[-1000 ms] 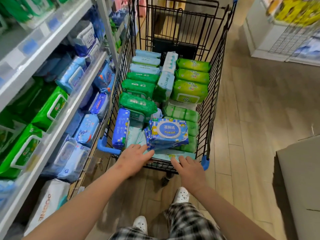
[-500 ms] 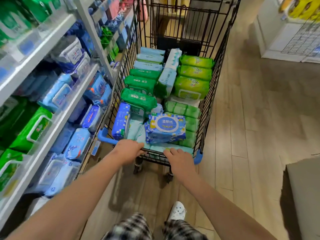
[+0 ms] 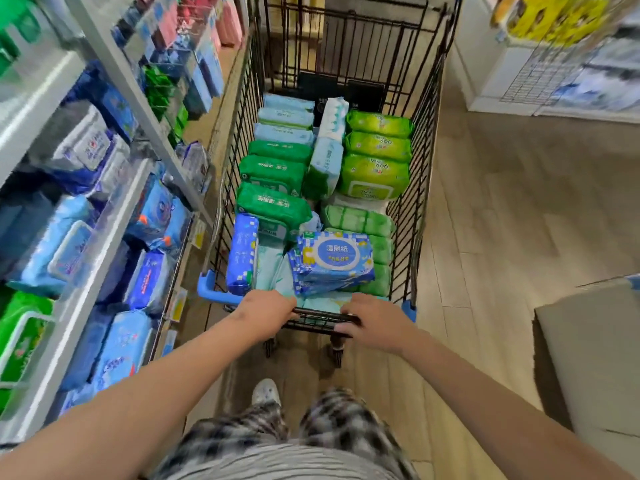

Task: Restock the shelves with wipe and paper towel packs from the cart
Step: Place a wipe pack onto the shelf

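At the near edge, plaid shorts (image 3: 263,431) and one white shoe (image 3: 265,393) show above a wooden floor (image 3: 485,237); the other foot is hidden. Both forearms reach forward to the cart handle (image 3: 318,315). The left hand (image 3: 265,311) grips the bar with fingers curled over it, their tips out of sight beyond it. The right hand (image 3: 372,323) grips the same bar further right, fingers wrapped over the top and thumb beneath. The cart (image 3: 415,188) stands just ahead, loaded with packs, none touching either hand. Nearest the fingers, just beyond the bar and between the hands, lies a blue wipe pack (image 3: 334,261) with a round label, resting on pale teal packs (image 3: 273,268) that are largely covered. An upright blue pack (image 3: 242,258) stands at the near left wall. Further in, dark green packs (image 3: 273,206) line the left, light green packs (image 3: 375,171) the right, a white and teal pack (image 3: 327,157) on edge between them, and pale blue packs (image 3: 284,133) at the far left. The shelves (image 3: 104,216) run close along the cart's left, holding blue, white and green packs, blurred and cut off by the frame. A cardboard box (image 3: 588,358) sits near right, partly out of frame. The far right display (image 3: 554,64) is too blurred to read.
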